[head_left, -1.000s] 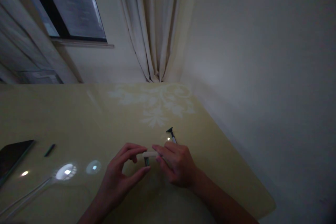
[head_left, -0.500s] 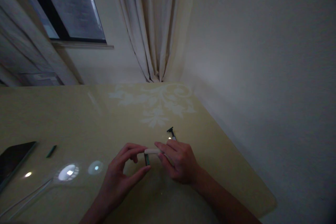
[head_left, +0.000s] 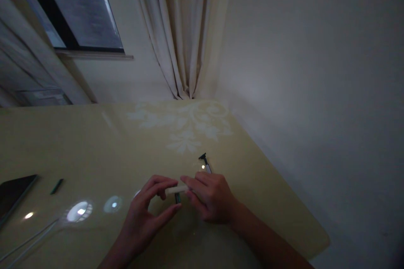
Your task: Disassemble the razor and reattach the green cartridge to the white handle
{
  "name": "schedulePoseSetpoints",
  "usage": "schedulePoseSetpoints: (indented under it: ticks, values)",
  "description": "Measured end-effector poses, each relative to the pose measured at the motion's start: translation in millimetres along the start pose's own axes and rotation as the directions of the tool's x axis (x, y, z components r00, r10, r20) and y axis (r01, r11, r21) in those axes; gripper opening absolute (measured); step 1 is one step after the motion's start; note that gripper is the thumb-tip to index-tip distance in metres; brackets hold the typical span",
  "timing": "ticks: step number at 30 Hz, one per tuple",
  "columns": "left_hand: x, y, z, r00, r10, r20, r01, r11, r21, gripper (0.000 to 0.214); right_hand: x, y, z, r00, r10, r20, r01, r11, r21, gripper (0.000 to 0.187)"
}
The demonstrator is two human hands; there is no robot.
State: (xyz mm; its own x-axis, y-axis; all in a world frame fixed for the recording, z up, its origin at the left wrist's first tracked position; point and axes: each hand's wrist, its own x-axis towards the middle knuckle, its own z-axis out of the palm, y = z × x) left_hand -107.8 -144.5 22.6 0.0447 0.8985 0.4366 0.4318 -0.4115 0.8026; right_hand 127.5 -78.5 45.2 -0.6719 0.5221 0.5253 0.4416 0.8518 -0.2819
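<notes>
We pinch a dark piece (head_left: 177,198) with our left hand (head_left: 142,215) — our right hand (head_left: 214,198) grasps a pale stick (head_left: 173,190) across it.

yellowish table (head_left: 252,180) with razor (head_left: 205,161), white cable (head_left: 47,227)

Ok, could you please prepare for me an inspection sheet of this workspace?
Surface: glossy yellow table, with a pale floral pattern.
Job's things: pale stick, crossing the top of a small dark green piece.
Clutter: razor beyond the right hand; dark flat device and dark strip at left.
Hands: left hand pinches the small dark green piece; right hand grips the pale stick.
Cables: white cable, lower left.
Surroundings: window, curtains, wall.
</notes>
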Motion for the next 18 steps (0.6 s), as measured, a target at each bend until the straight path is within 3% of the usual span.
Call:
schedulePoseSetpoints:
  ticks: [5, 10, 18]
  values:
    - [-0.9, -0.6, 0.7, 1.000, -0.011, 0.002, 0.011, 1.000, -0.021, 0.037, -0.2, 1.2, -1.2, 1.000, 0.009, -0.026, -0.010, 1.000, -0.020, 0.040]
    - [-0.6, 1.8, 0.9, 1.000, -0.015, 0.006, 0.015, 0.998, -0.054, 0.037, -0.1, -2.2, 0.0, 0.998, -0.059, -0.005, 0.059, 0.998, 0.014, 0.040]
    - [-0.6, 2.3, -2.7, 0.998, -0.054, -0.024, 0.053, 0.997, -0.059, 0.035, -0.4, 2.9, -1.4, 0.997, -0.010, -0.075, 0.010, 1.000, 0.000, 0.039]
